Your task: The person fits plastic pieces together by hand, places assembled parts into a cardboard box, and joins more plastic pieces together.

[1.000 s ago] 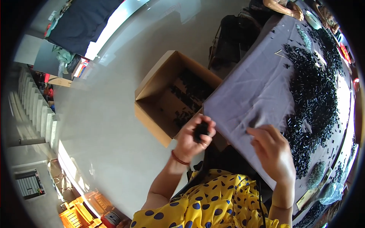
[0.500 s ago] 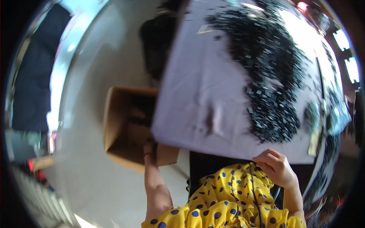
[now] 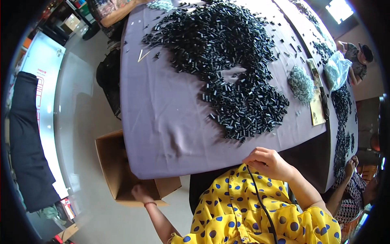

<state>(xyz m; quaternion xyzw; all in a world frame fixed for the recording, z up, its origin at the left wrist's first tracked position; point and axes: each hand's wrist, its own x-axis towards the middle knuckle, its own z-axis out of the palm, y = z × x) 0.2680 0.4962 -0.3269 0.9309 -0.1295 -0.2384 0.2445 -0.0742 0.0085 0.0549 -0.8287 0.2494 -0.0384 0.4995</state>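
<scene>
My left hand (image 3: 142, 194) is over the open cardboard box (image 3: 106, 158) on the floor, by its near flap; it is blurred and its fingers cannot be made out. At the table's near edge, my right hand (image 3: 269, 162) is closed, thumb and fingers pressed together; what it pinches is hidden. A thin black cord (image 3: 260, 199) runs up my yellow dotted top to those fingers. Beyond that hand, a large heap of small black tube-shaped pieces (image 3: 243, 93) spreads over the cloth-covered table (image 3: 158, 134).
Right of the heap lie small silvery pieces (image 3: 300, 85), a yellowish strip (image 3: 317, 112) and a clear plastic bag (image 3: 338, 71). Co-workers sit at the right (image 3: 359, 61) and far left (image 3: 118, 16). A dark chair (image 3: 109, 81) stands by the table's left edge.
My left hand has come back toward me from deeper in the box. The view has swung, bringing more of the table and co-workers into sight. My right hand keeps its pinch.
</scene>
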